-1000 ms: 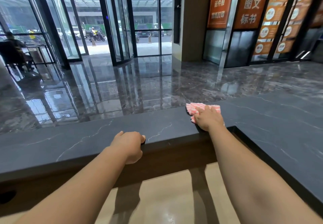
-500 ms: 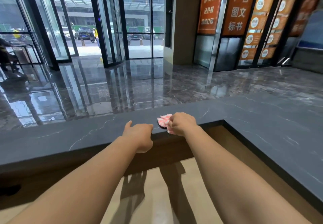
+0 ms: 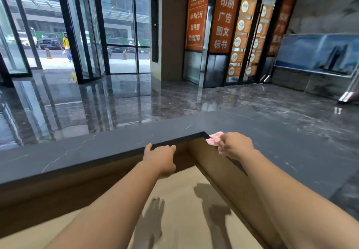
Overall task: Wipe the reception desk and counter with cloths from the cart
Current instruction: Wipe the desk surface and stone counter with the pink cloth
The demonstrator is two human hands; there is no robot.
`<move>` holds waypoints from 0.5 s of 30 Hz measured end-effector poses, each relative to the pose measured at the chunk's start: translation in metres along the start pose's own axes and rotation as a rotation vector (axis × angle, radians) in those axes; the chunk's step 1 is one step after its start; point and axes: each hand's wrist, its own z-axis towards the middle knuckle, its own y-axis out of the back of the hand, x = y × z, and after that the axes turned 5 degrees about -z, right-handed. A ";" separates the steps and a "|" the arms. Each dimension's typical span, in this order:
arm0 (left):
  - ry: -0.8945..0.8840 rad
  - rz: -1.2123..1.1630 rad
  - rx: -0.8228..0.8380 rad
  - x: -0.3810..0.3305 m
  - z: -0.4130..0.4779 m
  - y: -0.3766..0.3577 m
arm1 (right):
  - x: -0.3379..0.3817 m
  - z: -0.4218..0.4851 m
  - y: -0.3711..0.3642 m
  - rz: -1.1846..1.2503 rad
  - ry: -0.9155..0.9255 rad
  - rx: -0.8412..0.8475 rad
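Observation:
The dark grey stone counter (image 3: 81, 147) runs across the view and turns a corner toward the right. My right hand (image 3: 236, 144) presses a bunched pink and white cloth (image 3: 214, 138) on the counter top just right of the inner corner. My left hand (image 3: 161, 156) rests on the counter's inner edge left of that corner, fingers curled over the rim, holding nothing. Below the counter lies the lower beige desk surface (image 3: 186, 209), crossed by shadows of my arms.
Beyond the counter spreads a glossy marble lobby floor (image 3: 136, 101). Glass doors (image 3: 77, 34) stand at the back left, orange signs (image 3: 223, 15) at the back middle, a blue display board (image 3: 318, 52) on the right. A person in yellow (image 3: 66, 48) walks outside.
My right hand dragged the cloth leftward along the counter toward my left hand, then back right past the inner corner. My view turned to the right. The left hand stayed on the rim.

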 end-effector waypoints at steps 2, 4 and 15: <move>-0.016 0.010 0.003 -0.014 0.000 -0.002 | -0.020 -0.006 0.002 0.048 -0.109 0.043; -0.019 0.016 0.002 -0.027 0.003 -0.003 | -0.037 -0.004 -0.001 -0.031 -0.115 0.047; 0.079 0.008 -0.012 -0.113 0.103 -0.032 | -0.095 0.077 -0.071 0.196 0.242 0.040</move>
